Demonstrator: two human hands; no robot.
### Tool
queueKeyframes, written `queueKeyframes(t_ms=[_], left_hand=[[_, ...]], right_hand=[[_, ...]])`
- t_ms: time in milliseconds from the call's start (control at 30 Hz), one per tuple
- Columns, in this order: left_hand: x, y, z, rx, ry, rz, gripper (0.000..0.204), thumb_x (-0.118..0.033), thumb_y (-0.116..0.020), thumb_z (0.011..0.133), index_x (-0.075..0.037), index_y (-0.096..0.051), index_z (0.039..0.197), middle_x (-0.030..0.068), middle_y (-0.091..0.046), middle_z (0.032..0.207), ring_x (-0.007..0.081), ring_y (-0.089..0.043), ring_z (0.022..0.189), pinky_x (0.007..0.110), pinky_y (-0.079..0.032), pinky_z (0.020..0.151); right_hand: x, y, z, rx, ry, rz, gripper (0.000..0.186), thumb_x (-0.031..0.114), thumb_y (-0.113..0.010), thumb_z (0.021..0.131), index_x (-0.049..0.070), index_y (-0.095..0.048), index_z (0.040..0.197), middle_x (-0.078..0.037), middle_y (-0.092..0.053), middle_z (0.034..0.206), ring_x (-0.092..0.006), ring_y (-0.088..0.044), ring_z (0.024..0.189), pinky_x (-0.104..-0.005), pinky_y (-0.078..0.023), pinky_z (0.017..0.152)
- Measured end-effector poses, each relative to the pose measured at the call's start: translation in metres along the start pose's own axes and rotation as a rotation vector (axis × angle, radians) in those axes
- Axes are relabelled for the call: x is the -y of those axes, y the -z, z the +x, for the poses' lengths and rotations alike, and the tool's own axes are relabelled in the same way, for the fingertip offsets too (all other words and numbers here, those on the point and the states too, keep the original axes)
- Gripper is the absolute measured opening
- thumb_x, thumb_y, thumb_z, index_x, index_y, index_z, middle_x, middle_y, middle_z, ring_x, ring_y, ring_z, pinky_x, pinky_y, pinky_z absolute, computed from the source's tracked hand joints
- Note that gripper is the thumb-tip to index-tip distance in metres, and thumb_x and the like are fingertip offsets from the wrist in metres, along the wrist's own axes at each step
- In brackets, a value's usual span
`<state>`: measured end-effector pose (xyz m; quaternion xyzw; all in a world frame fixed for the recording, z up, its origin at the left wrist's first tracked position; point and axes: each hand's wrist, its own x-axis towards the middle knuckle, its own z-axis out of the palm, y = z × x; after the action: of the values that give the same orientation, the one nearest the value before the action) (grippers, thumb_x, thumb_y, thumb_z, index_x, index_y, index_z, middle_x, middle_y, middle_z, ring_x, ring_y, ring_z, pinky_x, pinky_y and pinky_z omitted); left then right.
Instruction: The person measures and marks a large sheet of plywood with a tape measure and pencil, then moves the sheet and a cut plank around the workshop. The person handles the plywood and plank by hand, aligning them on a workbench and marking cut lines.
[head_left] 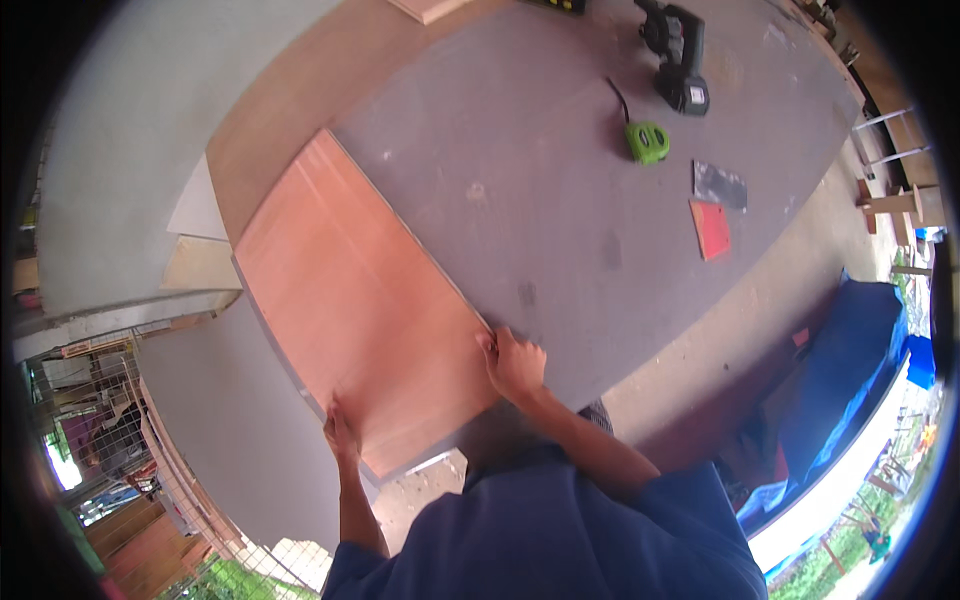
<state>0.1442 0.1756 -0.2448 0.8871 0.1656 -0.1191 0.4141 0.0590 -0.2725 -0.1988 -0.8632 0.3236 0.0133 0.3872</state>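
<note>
A reddish-brown plywood panel (350,280) lies flat at the left end of the grey work table (580,240), its near end close to my body. My left hand (341,430) pinches the panel's left edge near the close corner, thumb on top. On the opposite long edge, my right hand (517,366) is closed around the rim with its fingers curled. The undersides of both grips are hidden.
Toward the far right are a black cordless power tool (682,60) and a green tape measure (648,143). Nearer lie a dark flat piece (720,185) and a red piece (711,230). A blue tarp (840,370) hangs at right; wire mesh (165,440) stands at left.
</note>
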Motion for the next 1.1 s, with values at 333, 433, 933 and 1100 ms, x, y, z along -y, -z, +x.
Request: queueKeyframes(t_ms=[333, 433, 933, 1100], left_hand=[[-0.033, 0.003, -0.001, 0.175, 0.236, -0.212, 0.082, -0.058, -0.046, 0.112, 0.007, -0.037, 0.162, 0.0180, -0.045, 0.164, 0.0299, -0.043, 0.151, 0.039, -0.034, 0.126], [-0.038, 0.002, -0.005, 0.193, 0.282, -0.247, 0.083, -0.057, -0.047, 0.112, 0.007, -0.034, 0.163, 0.0173, -0.043, 0.166, 0.0289, -0.042, 0.152, 0.039, -0.032, 0.127], [-0.047, -0.029, -0.081, 0.093, -0.077, -0.368, 0.074, -0.052, -0.056, 0.108, 0.008, -0.053, 0.152, 0.0250, -0.053, 0.156, 0.0356, -0.053, 0.138, 0.044, -0.043, 0.117], [-0.119, -0.077, -0.121, 0.224, -0.161, -0.508, 0.071, -0.053, -0.054, 0.108, 0.007, -0.059, 0.146, 0.0256, -0.061, 0.147, 0.0335, -0.061, 0.127, 0.044, -0.050, 0.108]], right_hand=[[-0.028, 0.051, 0.083, 0.722, 0.159, -0.134, 0.068, 0.059, -0.043, 0.109, 0.005, -0.079, 0.091, -0.020, -0.077, 0.094, -0.0438, -0.074, 0.095, -0.0548, -0.057, 0.084], [-0.027, 0.037, 0.086, 0.748, 0.188, -0.171, 0.076, 0.067, -0.042, 0.107, 0.004, -0.081, 0.091, -0.020, -0.078, 0.096, -0.0421, -0.075, 0.095, -0.0530, -0.058, 0.083], [-0.013, 0.100, -0.017, 0.193, 0.131, 0.061, 0.071, 0.065, -0.048, 0.106, 0.002, -0.076, 0.091, -0.023, -0.074, 0.083, -0.0464, -0.072, 0.085, -0.0563, -0.057, 0.076], [-0.054, 0.158, -0.106, -0.170, 0.149, 0.124, 0.069, 0.061, -0.053, 0.106, 0.001, -0.070, 0.077, -0.022, -0.069, 0.073, -0.0449, -0.069, 0.076, -0.0538, -0.056, 0.071]])
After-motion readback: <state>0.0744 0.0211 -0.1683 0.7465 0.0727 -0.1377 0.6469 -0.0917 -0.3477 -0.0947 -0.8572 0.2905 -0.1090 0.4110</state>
